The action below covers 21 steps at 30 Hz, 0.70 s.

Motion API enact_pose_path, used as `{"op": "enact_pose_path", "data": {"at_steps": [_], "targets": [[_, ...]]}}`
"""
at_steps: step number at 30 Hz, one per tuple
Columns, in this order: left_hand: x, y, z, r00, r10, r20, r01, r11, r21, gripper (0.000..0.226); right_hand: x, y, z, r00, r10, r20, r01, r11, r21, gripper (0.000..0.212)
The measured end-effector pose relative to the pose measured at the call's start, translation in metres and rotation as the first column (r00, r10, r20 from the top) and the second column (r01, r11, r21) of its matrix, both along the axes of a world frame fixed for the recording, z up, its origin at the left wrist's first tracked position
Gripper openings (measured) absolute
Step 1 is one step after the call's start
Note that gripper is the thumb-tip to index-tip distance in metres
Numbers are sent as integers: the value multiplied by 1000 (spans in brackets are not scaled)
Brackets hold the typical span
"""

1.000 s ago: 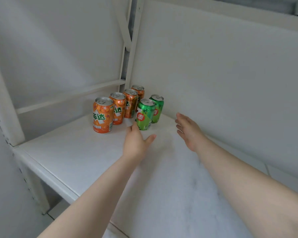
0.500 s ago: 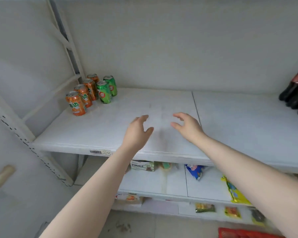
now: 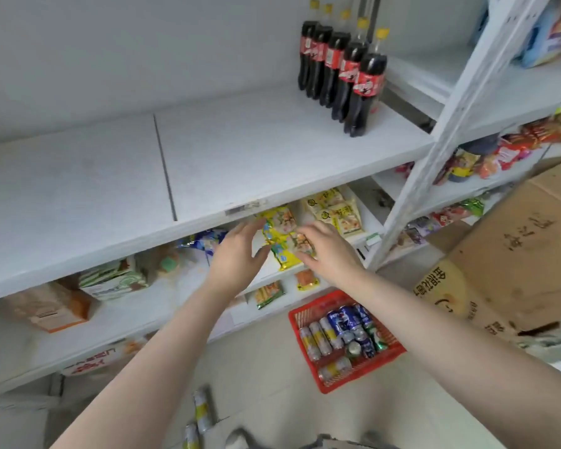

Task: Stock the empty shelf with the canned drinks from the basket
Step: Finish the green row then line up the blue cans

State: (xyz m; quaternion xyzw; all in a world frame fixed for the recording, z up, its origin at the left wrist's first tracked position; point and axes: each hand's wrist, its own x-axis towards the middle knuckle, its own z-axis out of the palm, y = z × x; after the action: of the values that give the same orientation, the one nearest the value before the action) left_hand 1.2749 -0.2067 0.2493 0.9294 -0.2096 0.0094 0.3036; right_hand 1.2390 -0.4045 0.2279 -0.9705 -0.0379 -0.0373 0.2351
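A wide white metal shelf board [image 3: 272, 157] runs across the view, its surface bare except for a row of dark cola bottles with red labels and yellow caps [image 3: 347, 63] standing at its right end, beside a slanted white perforated upright post [image 3: 441, 137]. At the right edge stands a large brown cardboard box with printed characters [image 3: 515, 254]. Beneath the board, lower white shelves carry snack packets, among them yellow plastic packs [image 3: 280, 233] lying just behind both hands. On the pale floor near the box sits a red plastic mesh basket [image 3: 308, 354], and in it lie the canned drinks [image 3: 340, 335], blue, yellow-and-silver and green ones, mostly on their sides. Two more yellow-and-silver cans [image 3: 201, 413] lie on the floor, well apart from the basket. The left hand [image 3: 237, 257] and the right hand [image 3: 329, 251] reach forward in front of the board's edge, near each other, fingers loosely spread and holding nothing.
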Motion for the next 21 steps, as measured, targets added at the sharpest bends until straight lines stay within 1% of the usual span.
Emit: {"op": "enact_pose_path", "data": {"at_steps": [3, 6, 9, 13, 15, 18, 21], "targets": [[-20, -83, -28, 996, -55, -70, 59, 996, 65, 51, -43, -79, -31, 993, -63, -103, 60, 998, -35, 50], [-49, -155, -64, 974, -86, -209, 112, 987, 118, 53, -86, -150, -62, 969, -108, -222, 95, 993, -68, 52], [-77, -204, -103, 930, -118, -347, 189, 966, 177, 52, -121, -205, -87, 938, -156, -310, 129, 986, -108, 52], [-99, -234, -143, 867, -89, -491, 210, 957, 198, 55, -143, -250, -117, 870, -226, -438, 203, 974, -98, 53], [-99, -240, -161, 833, -55, -551, 207, 954, 218, 56, -146, -264, -134, 843, -236, -483, 226, 971, -80, 50], [-90, -251, -191, 785, -16, -619, 185, 960, 210, 49, -141, -279, -162, 806, -248, -538, 261, 964, -53, 46], [-73, -267, -223, 735, 45, -676, 144, 965, 221, 39, -127, -291, -197, 768, -263, -584, 278, 958, -66, 47]]}}
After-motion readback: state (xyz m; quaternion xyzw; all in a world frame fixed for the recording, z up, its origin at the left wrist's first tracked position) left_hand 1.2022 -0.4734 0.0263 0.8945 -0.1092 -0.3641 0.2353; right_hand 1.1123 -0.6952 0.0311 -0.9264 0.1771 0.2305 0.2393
